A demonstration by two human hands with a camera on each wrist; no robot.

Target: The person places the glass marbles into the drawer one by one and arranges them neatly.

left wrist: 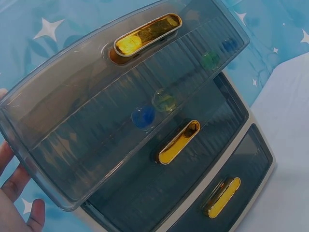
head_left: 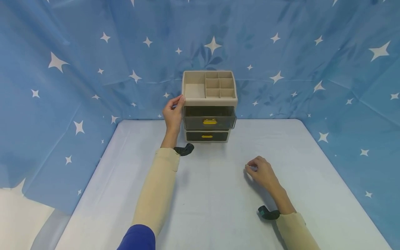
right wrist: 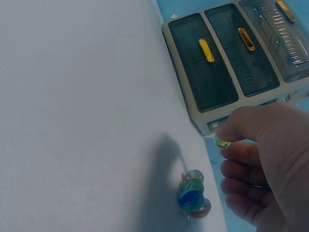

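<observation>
A cream desktop organizer (head_left: 210, 102) has its top smoked drawer (left wrist: 82, 140) pulled out. Several glass marbles, among them a blue marble (left wrist: 143, 117), lie in that drawer. My left hand (head_left: 173, 113) grips the organizer's left side by the upper corner, its fingertips at the edge; the wrist view catches only part of it beside the drawer. Lower right over the table, my right hand (head_left: 261, 173) pinches a clear marble with a yellow-green swirl (right wrist: 222, 142) between thumb and forefinger. Below that hand, several more marbles (right wrist: 192, 194) cluster on the white table.
Under the pulled-out drawer are closed ones with yellow handles, including the bottom drawer (head_left: 207, 136). The organizer's top has open compartments (head_left: 213, 83). It stands at the back of the white table (head_left: 209, 194), before a blue star-patterned curtain (head_left: 281, 52).
</observation>
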